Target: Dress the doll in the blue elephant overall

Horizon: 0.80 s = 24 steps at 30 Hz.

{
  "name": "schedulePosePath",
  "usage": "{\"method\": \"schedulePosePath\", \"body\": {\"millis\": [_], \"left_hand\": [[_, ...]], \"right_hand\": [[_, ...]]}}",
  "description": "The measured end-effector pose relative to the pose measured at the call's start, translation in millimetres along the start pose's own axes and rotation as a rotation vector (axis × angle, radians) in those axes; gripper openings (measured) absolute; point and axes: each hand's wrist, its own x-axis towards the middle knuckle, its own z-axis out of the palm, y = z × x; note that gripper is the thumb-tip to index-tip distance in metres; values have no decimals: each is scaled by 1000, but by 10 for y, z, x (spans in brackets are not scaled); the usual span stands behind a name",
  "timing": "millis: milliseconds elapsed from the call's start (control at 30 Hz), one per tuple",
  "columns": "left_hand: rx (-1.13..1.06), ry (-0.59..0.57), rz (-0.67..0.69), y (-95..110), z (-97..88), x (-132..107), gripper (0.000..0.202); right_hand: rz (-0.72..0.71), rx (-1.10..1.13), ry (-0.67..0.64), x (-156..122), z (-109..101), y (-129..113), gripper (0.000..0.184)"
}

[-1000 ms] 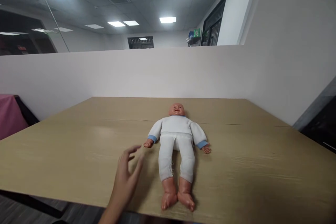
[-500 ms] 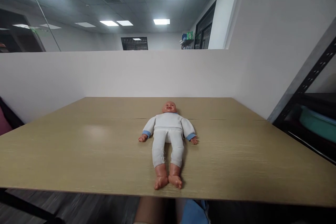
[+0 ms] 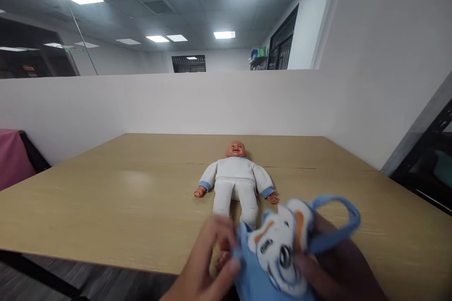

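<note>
A blue cloth piece [image 3: 256, 268] with a white and orange animal face and a blue strap loop is held up at the lower middle of the view. My left hand [image 3: 208, 261], fingers curled, pinches its left edge. Behind the right side of the animal face, my right hand [image 3: 330, 263] is closed on the same cloth, just below the loop. Both hands are blurred by motion. Beyond them a baby doll [image 3: 235, 168] in a white suit with blue cuffs lies face up, arms spread. My hands and the cloth partly hide its lower legs and feet.
The doll lies on a wooden table [image 3: 134, 207] that meets a low white wall [image 3: 226, 103]. To the left is a pink covered thing [image 3: 14, 157]. A dark metal rack [image 3: 423, 155] stands along the right side.
Both hands have come into view from below, bringing the blue cloth piece above the table's front. My head view has shifted slightly; the doll lies in the same pose.
</note>
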Motion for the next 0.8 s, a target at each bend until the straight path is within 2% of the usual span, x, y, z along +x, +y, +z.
{"method": "schedulePosePath", "body": {"millis": [100,133,200,300,367,400,533,600,700,800], "left_hand": [[-30,147,129,82,-308,692,70],[-89,81,188,119,-415,925,77],[-192,-86,220,187,-625,1332,81],[-124,-285,128,242,-895,1738,54],[-5,-331,119,241,-1009,1896,36],[38,-311,135,230,-1043,1958,32],[73,-107,296,125,-1066,2164,19],[41,-66,427,55,-1058,2235,16],[-69,-90,586,-45,-1060,2270,15],[-111,-81,638,-97,-1047,2245,21]], "right_hand": [[-258,202,-400,713,124,-419,25],[-313,273,-473,924,158,-544,18],[-368,398,-478,1278,194,-711,19],[-335,456,-480,1655,152,-703,20],[-313,433,-517,1834,90,-571,20],[-304,431,-519,1909,62,-493,20],[-269,542,-473,2156,-3,-260,30],[-290,574,-458,2279,-36,-199,37],[-351,483,-308,2476,-144,-110,41],[-403,273,-108,2595,-256,-37,44]]}}
